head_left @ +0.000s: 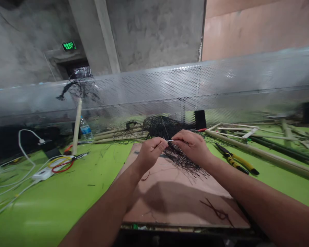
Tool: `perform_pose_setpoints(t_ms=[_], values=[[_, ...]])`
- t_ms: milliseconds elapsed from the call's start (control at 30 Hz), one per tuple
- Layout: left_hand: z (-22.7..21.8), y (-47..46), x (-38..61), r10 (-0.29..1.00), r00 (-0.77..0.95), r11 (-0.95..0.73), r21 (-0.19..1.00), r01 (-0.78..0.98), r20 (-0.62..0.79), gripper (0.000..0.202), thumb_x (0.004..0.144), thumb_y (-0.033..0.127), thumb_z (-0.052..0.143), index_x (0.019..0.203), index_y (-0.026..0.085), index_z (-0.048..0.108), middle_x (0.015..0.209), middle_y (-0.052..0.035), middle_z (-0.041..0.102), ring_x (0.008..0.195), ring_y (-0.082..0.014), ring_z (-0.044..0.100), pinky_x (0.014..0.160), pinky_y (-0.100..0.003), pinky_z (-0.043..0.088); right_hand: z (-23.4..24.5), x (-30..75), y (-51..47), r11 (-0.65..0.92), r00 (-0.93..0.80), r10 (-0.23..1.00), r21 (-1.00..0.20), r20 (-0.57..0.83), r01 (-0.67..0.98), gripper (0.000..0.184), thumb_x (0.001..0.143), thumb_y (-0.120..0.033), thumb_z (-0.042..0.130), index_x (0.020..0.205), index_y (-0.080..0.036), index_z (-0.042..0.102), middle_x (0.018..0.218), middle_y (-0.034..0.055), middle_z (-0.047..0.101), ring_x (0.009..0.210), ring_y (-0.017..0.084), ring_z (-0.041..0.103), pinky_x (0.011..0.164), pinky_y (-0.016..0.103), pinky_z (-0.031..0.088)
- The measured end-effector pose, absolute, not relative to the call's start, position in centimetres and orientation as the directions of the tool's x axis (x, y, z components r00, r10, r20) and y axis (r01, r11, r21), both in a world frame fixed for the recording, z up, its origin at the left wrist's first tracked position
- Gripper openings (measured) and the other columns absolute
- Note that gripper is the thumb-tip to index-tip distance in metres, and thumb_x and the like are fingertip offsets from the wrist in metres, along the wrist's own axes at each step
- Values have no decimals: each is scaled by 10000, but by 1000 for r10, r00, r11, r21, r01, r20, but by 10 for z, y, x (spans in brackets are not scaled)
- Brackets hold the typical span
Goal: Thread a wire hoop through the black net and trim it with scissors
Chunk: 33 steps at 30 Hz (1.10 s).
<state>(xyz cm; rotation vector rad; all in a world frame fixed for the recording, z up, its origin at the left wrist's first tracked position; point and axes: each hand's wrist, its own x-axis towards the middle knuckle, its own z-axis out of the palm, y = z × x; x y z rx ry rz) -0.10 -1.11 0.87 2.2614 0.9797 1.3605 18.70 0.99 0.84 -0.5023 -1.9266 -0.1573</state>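
Makeshift workshop in bare concrete building. Evidence: raw concrete walls [154, 31], lit green exit sign [68, 45] over doorway, perforated metal screen [221, 85] along bench back. Long green-covered bench [67, 199] strewn with yellow-handled pliers [237, 161], wooden poles [260, 154], stick frames [234, 128], black netting [162, 127], loose white cables [15, 171].

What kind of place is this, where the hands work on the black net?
Probably a craft workshop or small factory. The left hand and right hand pinch black netting at a green worktable with wooden sticks and yellow-handled pliers; a perforated metal screen and bare concrete walls stand behind.
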Motion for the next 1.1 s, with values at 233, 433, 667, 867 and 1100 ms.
perform_pose_setpoints(t_ms=[233, 433, 667, 867, 1100], values=[[5, -6, -3, 737, 302, -676, 669, 309, 605, 351, 871, 412, 479, 842, 120, 670, 636, 6, 496, 585, -90, 390, 555, -209, 315, 11, 190, 10, 901, -340, 326, -181, 882, 394, 89, 831, -208, 592, 830, -190, 679, 764, 24, 662, 711, 125, 599, 662, 247, 467], [8, -7, -1, 747, 375, -661, 677, 325, 549, 309, 844, 393, 513, 803, 119, 650, 624, 15, 478, 601, -92, 389, 563, -204, 312, 9, 189, 10, 904, -389, 377, -242, 840, 353, 112, 820, -224, 604, 902, -192, 672, 801, 25, 652, 732, 124, 593, 656, 243, 475], [9, -9, -2, 731, 399, -678, 658, 328, 554, 309, 859, 382, 486, 799, 120, 637, 671, -2, 521, 634, -103, 423, 606, -212, 346, 9, 187, 7, 935, -414, 333, -240, 847, 261, 138, 859, -200, 555, 925, -200, 677, 829, 40, 652, 772, 134, 603, 699, 272, 496], [10, -10, -1, 747, 388, -658, 685, 313, 540, 343, 881, 385, 447, 726, 124, 609, 598, 25, 429, 560, -85, 336, 545, -206, 301, 7, 185, 9, 961, -389, 268, -214, 881, 177, 161, 878, -184, 524, 880, -195, 685, 813, 46, 646, 754, 131, 604, 680, 270, 512], [12, -12, 1, 779, 362, -623, 695, 359, 511, 325, 864, 369, 460, 775, 117, 644, 590, 20, 449, 550, -86, 346, 533, -204, 298, 4, 185, 14, 972, -382, 228, -188, 896, 138, 161, 873, -165, 528, 842, -187, 684, 789, 46, 635, 737, 127, 601, 647, 266, 503]])
